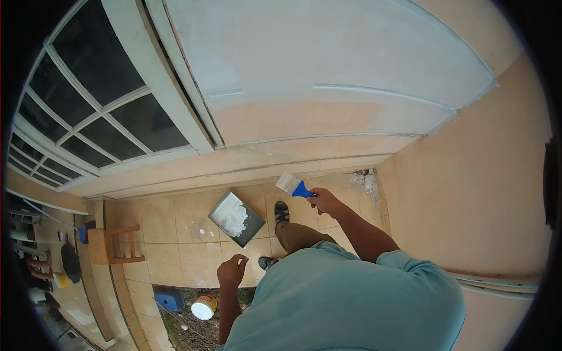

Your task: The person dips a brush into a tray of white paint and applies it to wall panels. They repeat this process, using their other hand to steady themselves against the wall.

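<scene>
Gripping the blue handle of a wide paintbrush (294,186), right hand (324,200) closed around it, arm stretched forward and down, white bristles pointing up-left toward the foot of the wall. Hanging lower and nearer the body, left hand (232,272) curled loosely into a near-fist, holding nothing that can be made out. Lying on the tiled floor (175,234) between brush and left hand, just left of the feet, a grey paint tray (236,218) with white paint pooled in it. Standing on the tiles in grey sandals, one foot (281,212) just beside the tray's right corner, the other (267,262) close to the left hand. Rising ahead, a door panel (328,64) coated in pale paint on top, with a bare peach band (293,120) along the bottom. Farther left, dark window panes (99,88) in white frames. Sitting near the lower edge, a paint tub (203,307) with a white lid, a blue object (168,300) just beside it, and a small wooden stool (114,244) well apart to the left.
</scene>
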`<act>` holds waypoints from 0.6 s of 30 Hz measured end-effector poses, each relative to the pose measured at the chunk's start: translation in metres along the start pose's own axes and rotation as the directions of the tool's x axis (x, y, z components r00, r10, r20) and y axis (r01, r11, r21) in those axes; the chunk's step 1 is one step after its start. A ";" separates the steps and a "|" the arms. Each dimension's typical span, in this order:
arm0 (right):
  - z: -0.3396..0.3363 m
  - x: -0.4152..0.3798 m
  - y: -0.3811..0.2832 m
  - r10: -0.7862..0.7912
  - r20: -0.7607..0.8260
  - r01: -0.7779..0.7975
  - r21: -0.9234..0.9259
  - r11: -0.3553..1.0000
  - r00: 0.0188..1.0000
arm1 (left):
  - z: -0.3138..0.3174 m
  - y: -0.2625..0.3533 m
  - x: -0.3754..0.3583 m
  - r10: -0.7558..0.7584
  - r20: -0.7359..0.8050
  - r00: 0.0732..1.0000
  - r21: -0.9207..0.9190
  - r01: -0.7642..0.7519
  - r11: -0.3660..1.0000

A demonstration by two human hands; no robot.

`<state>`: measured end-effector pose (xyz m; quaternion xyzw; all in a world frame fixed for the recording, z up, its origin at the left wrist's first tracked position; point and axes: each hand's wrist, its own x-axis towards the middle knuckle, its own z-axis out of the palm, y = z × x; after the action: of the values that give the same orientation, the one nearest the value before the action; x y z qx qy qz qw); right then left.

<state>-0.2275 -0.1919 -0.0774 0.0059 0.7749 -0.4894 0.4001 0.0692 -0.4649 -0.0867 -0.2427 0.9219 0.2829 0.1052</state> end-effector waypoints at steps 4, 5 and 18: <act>0.004 0.043 0.000 0.146 0.077 -0.148 0.026 0.989 0.986 | -0.008 0.012 0.021 -0.017 -0.157 0.987 0.046 0.025 0.999; 0.008 0.060 -0.009 0.170 0.120 -0.165 -0.047 0.985 0.978 | -0.017 0.024 0.025 -0.049 -0.201 0.978 -0.029 0.044 0.999; 0.152 0.198 -0.073 0.182 0.494 0.289 -0.727 0.623 0.850 | -0.010 0.006 0.068 -0.285 -0.006 0.958 -0.267 0.274 0.924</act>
<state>-0.2980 -0.4219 -0.1766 -0.3253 0.7689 -0.0985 0.5414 0.0074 -0.4930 -0.0983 -0.3897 0.8341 0.3797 0.0908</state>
